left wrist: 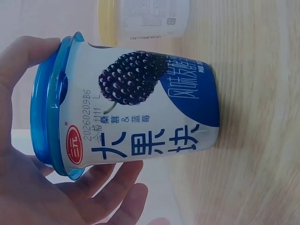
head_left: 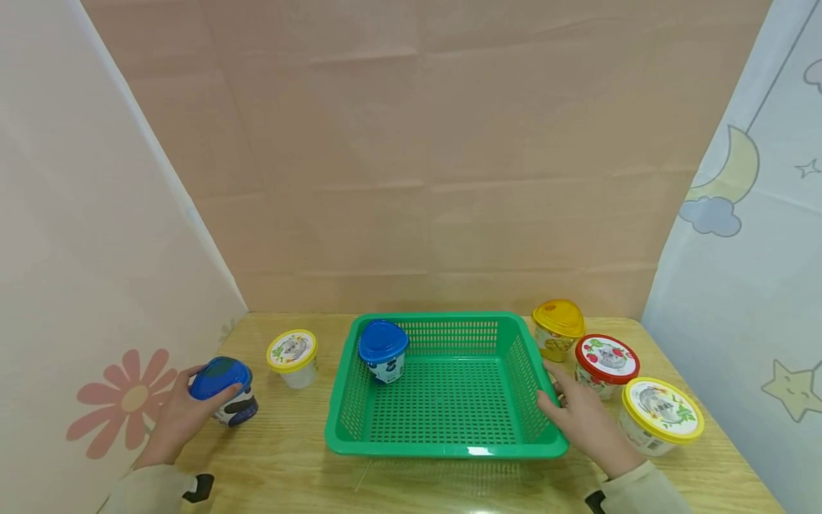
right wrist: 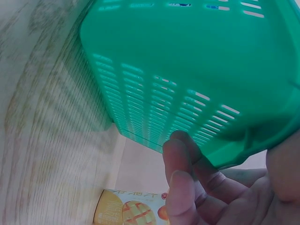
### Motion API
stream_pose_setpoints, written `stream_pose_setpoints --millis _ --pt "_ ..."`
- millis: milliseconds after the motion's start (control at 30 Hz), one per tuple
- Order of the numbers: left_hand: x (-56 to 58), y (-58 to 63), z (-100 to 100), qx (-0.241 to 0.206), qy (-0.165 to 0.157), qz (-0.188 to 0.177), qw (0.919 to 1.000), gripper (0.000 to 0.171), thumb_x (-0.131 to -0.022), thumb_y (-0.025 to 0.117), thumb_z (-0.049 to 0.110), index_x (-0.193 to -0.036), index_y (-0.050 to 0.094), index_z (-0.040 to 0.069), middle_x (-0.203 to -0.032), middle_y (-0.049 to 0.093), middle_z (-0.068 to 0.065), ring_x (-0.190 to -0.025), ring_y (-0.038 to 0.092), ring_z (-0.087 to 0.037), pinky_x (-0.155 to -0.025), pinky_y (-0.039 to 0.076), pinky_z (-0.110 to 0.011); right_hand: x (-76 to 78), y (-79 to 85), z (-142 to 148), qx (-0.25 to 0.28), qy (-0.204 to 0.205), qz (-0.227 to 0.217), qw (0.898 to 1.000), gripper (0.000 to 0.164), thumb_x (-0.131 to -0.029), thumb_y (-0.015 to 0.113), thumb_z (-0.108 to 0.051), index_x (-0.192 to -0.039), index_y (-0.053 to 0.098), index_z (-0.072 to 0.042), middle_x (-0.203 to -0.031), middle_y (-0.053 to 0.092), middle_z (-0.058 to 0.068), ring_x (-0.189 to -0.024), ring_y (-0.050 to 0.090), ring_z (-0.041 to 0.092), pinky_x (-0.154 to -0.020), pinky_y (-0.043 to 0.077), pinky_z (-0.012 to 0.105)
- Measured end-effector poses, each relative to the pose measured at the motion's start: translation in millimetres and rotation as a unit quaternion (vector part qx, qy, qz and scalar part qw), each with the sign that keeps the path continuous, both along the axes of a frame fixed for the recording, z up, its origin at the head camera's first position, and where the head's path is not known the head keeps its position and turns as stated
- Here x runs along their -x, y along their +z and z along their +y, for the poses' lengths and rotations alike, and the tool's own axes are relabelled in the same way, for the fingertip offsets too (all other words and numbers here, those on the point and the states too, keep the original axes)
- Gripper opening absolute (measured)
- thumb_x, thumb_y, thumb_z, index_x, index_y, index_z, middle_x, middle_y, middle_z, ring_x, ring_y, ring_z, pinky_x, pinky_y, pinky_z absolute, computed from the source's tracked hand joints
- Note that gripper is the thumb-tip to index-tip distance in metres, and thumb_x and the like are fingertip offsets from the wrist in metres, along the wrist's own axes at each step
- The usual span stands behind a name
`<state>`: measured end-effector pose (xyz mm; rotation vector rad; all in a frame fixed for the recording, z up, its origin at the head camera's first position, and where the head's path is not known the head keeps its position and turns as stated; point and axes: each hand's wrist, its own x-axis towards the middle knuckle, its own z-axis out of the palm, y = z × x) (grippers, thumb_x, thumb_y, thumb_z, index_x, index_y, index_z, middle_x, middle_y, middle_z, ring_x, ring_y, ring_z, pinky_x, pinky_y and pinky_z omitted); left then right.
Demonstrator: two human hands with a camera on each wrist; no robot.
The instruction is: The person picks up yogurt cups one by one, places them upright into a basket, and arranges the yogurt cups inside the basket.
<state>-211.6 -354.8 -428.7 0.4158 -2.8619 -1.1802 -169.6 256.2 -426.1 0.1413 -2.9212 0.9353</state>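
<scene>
My left hand (head_left: 181, 412) grips a yogurt cup (head_left: 236, 408) with a blue lid, at the left of the table. In the left wrist view this yogurt cup (left wrist: 150, 103) shows a dark berry picture, with the thumb on one side of its lid and the fingers around the other. A green plastic basket (head_left: 443, 450) stands mid-table, holding another blue-lidded cup (head_left: 384, 350) at its back left. My right hand (head_left: 581, 417) holds the basket's right rim. From the right wrist view, its fingers (right wrist: 180, 154) lie along the outside of the perforated wall.
Left of the basket stands a yellow-lidded tub (head_left: 292, 357). Along the right side are a cup with an orange-yellow lid (head_left: 559, 321), a red-lidded tub (head_left: 606, 364) and another yellow-lidded tub (head_left: 661, 414). Cloth walls (head_left: 424, 157) enclose the wooden table (head_left: 276, 464) at the back and sides.
</scene>
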Motion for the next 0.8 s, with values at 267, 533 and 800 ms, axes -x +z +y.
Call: stream_pose_setpoints --millis 267,533,800 --pt "-2.8 11.6 10.8 -0.021 -0.017 0.011 0.9996 0.109 -0.091 0.067 0.056 -0.157 0.004 -0.003 -0.152 0.016 -0.043 -0.132 0.031 -0.062 -0.101 0.04 -0.069 0.1 0.4 0.1 0.01 -0.002 -0.006 1.0 0.062 -0.099 0.059 -0.027 -0.146 0.04 0.007 -0.104 0.07 0.013 -0.083 0.065 0.02 -0.073 0.055 0.038" --pt "-9.9 30.3 30.3 -0.039 -0.046 0.029 0.9977 0.105 -0.091 0.068 0.053 -0.157 0.007 0.0 -0.151 0.02 -0.04 -0.13 0.035 -0.06 -0.096 0.046 -0.065 -0.2 0.0 -0.1 0.003 -0.003 -0.001 1.0 0.061 -0.099 0.06 -0.027 -0.146 0.041 0.007 -0.102 0.07 0.012 -0.082 0.064 0.018 -0.072 0.055 0.037" --pt "-17.6 53.9 56.4 -0.041 -0.083 0.055 0.9942 0.102 -0.091 0.07 0.049 -0.158 0.01 0.002 -0.15 0.025 -0.039 -0.129 0.036 -0.059 -0.095 0.047 -0.066 0.6 1.6 -0.5 0.006 -0.001 -0.008 1.0 0.062 -0.099 0.059 -0.027 -0.146 0.04 0.007 -0.103 0.069 0.013 -0.082 0.065 0.019 -0.071 0.055 0.037"
